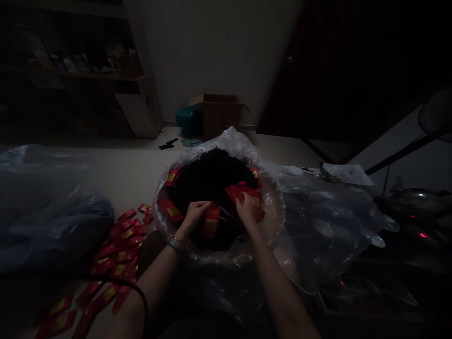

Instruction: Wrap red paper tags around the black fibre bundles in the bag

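A wide container lined with clear plastic stands before me, holding a heap of dark, loose, leaf-like material. Over the heap, my left hand pinches the top edge of a small red packet with a yellow label. My right hand is closed at a cluster of red packets on the container's right side, its fingertips partly hidden among them. More red packets lie along the left inner edge. Near the wrists a dark, shiny surface shows, too dim to make out.
Many red packets are piled on the floor at left, beside a large plastic bag. Clear plastic sheeting spreads to the right. A cardboard box stands by the wall. A dark cable crosses near my left arm.
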`<state>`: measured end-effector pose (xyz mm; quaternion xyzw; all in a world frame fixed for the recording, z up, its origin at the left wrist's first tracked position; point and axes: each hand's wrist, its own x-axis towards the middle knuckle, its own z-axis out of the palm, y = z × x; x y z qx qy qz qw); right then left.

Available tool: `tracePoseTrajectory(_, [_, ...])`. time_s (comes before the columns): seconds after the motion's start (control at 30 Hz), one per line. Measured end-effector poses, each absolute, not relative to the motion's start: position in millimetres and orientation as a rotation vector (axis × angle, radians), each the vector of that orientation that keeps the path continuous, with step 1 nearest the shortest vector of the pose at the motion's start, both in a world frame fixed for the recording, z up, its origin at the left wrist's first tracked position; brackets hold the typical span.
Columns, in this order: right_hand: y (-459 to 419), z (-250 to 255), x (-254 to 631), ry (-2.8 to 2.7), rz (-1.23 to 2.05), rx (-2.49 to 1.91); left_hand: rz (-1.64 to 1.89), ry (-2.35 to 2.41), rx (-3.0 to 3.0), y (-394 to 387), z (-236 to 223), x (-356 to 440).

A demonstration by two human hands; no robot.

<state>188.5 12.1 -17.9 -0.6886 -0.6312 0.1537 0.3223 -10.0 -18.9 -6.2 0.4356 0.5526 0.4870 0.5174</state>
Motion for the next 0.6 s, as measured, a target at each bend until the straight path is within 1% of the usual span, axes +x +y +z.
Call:
tracePoseTrajectory(0.07, [11.3, -22.1, 198.5, -1.731, 0.224, -2.029, 1.214, 1.395, 1.052, -18.4, -7.6, -9.4])
tracePoseTrajectory(0.13, [9.0, -27.5, 203.5, -1.809, 0.176, -2.187, 1.249, 1.45, 1.066, -16.0, -9.2, -9.5])
tracePoseTrajectory(0.2, [6.7, -32.0, 204.1, -1.867, 0.175, -2.255, 1.278, 1.519, 1.081, -11.2, -9.9, -12.4])
tracePoseTrajectory(0.33, [5.5, -31.0, 202.7, -1.898, 0.192, -2.241, 1.344, 1.724, 1.144, 5.5, -3.9, -34.8])
tracePoseTrajectory(0.43, [6.9, -22.4, 205.9, -1.821, 0.283, -2.194, 1.366, 1.899, 1.198, 20.4, 8.5, -64.3])
tracePoseTrajectory(0.53, [9.3, -13.9, 211.5, -1.713, 0.365, -2.12, 1.314, 2.059, 1.282, 31.5, 24.1, -93.0])
tracePoseTrajectory(0.6, [11.2, -10.9, 214.5, -1.651, 0.362, -2.039, 1.238, 2.182, 1.323, 35.2, 32.8, -107.1])
